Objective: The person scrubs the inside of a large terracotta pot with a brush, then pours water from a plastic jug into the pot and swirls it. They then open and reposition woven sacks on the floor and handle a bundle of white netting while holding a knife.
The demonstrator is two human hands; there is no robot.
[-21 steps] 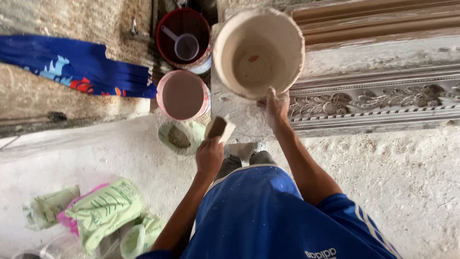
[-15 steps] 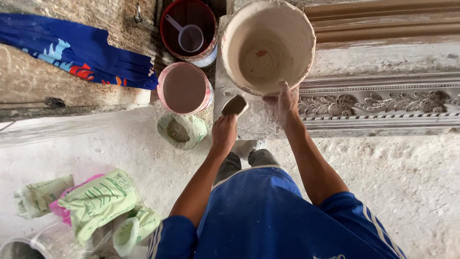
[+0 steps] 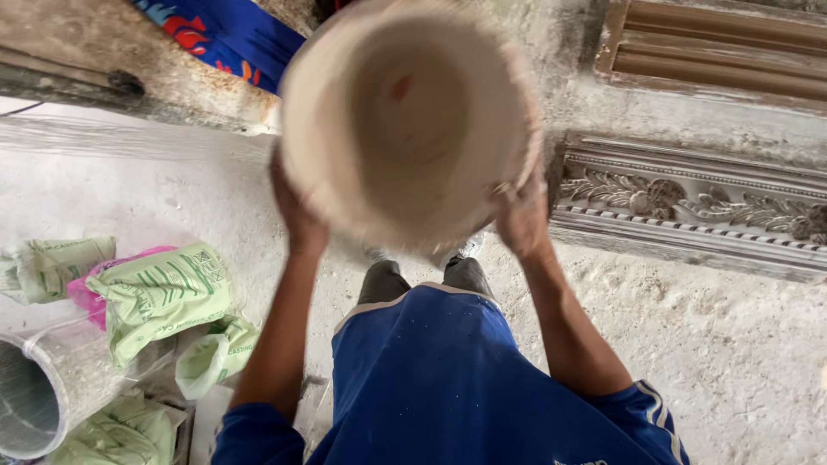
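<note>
Nearest, the person's blue shirt (image 3: 431, 379) fills the lower middle, with dark shoes (image 3: 422, 275) just beyond it on the dusty floor (image 3: 689, 344). Both forearms rise from there to a pale, plaster-crusted bucket (image 3: 405, 120), held up off the floor, its open mouth facing the camera, blurred by motion. The left hand (image 3: 297, 211) presses against the bucket's left side and the right hand (image 3: 521, 220) against its right side, each clamped on the wall with fingers curled near the rim; two opposed grips suit a wide round tub that one hand could hardly steady. The inside looks nearly empty, with only a smear on the bottom.

On the near left lie green printed bags (image 3: 159, 297), a pink one (image 3: 95, 288) under them, and the mouth of a clear plastic container (image 3: 34, 396). To the right, beyond the right hand, a carved ornamental moulding (image 3: 689, 207) lies along the floor, close enough to crowd that side. Farther off, a plain moulded strip (image 3: 715, 52) lies at the far right, and a blue patterned cloth (image 3: 228, 34) drapes over a rough ledge (image 3: 129, 77) at the far left, partly hidden by the bucket.
</note>
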